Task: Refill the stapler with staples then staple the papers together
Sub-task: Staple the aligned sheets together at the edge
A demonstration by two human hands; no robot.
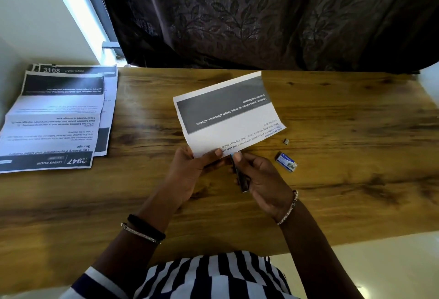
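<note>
My left hand (190,173) pinches the near edge of a folded printed paper (228,113), which is lifted and tilted over the middle of the wooden table (332,199). My right hand (261,180) grips a small dark stapler (241,175), whose front end meets the paper's near edge beside my left thumb. A small blue box of staples (286,162) lies on the table just right of my right hand. A tiny loose strip of staples (286,141) rests a little beyond the box.
A stack of printed sheets (54,118) lies at the table's far left corner. A dark patterned curtain (261,14) hangs behind the table's far edge. The table's near edge runs just in front of my striped shirt.
</note>
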